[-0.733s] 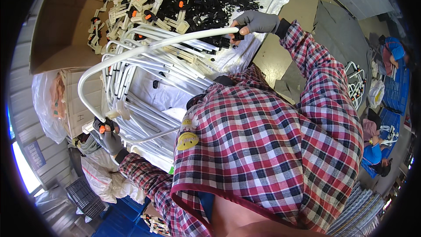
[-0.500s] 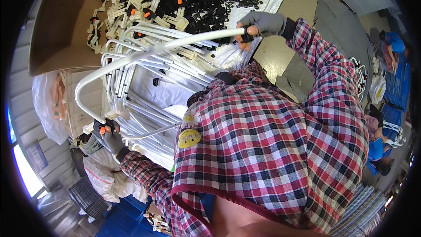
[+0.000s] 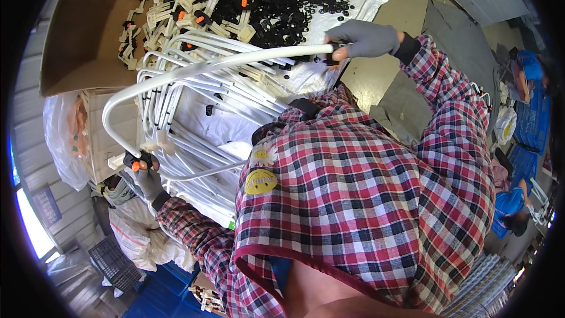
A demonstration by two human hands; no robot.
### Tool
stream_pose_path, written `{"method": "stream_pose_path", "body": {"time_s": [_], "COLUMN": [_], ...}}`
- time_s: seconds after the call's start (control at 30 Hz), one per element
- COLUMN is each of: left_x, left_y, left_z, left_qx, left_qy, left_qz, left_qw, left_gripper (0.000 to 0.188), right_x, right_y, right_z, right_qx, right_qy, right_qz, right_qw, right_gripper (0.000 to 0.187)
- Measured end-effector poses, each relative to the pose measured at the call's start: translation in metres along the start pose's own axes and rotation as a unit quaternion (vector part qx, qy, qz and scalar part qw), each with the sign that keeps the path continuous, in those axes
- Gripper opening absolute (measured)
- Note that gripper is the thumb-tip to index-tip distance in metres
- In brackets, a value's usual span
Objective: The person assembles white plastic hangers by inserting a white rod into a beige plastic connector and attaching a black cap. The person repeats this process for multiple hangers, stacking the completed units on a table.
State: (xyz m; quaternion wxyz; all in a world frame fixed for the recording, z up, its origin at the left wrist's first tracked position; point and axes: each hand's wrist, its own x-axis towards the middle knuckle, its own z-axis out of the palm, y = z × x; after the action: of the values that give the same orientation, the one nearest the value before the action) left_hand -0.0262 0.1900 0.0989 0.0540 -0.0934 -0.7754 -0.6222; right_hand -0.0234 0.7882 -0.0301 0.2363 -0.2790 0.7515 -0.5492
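A bent white tube (image 3: 235, 59) spans between my two grey-gloved hands, above a stack of similar tubes. My left hand (image 3: 148, 181) is closed around a black fitting (image 3: 139, 159) with an orange button, at the tube's lower left end. Cream plastic parts (image 3: 158, 142) stick out beside that fitting. At the tube's other end, my right hand (image 3: 366, 39) grips a small black piece (image 3: 335, 53); its fingers partly cover it, so its shape is unclear.
Stacked white tubes (image 3: 194, 150) lie on white sheeting. Beyond them are cream brackets (image 3: 206, 0) with black and orange parts, and a heap of small black parts (image 3: 288, 3). A cardboard panel (image 3: 76, 53) stands left. Another person (image 3: 512, 203) is at far right.
My right hand has moved slightly right, its wrist now straighter. The tube has shifted a little with it, and my left hand has risen slightly.
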Motion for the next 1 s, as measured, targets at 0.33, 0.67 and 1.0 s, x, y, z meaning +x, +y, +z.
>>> {"method": "stream_pose_path", "body": {"time_s": [0.33, 0.67, 1.0], "left_x": [0.067, 0.104, 0.125], "left_y": [0.08, 0.078, 0.064], "left_z": [0.156, 0.201, 0.263], "left_qx": [0.099, 0.017, 0.191], "left_qy": [-0.178, -0.43, -0.382], "left_qz": [-0.094, -0.106, 0.077], "left_qw": [0.975, 0.896, 0.901], "left_gripper": [0.041, 0.106, 0.069], "right_x": [0.105, 0.132, 0.102], "right_y": [-0.135, -0.142, -0.014], "right_z": [-0.029, -0.023, -0.001], "right_qx": [-0.439, -0.58, -0.42], "right_qy": [0.409, 0.282, 0.514], "right_qz": [-0.182, -0.381, -0.292], "right_qw": [0.779, 0.663, 0.689], "right_gripper": [0.03, 0.011, 0.042]}}
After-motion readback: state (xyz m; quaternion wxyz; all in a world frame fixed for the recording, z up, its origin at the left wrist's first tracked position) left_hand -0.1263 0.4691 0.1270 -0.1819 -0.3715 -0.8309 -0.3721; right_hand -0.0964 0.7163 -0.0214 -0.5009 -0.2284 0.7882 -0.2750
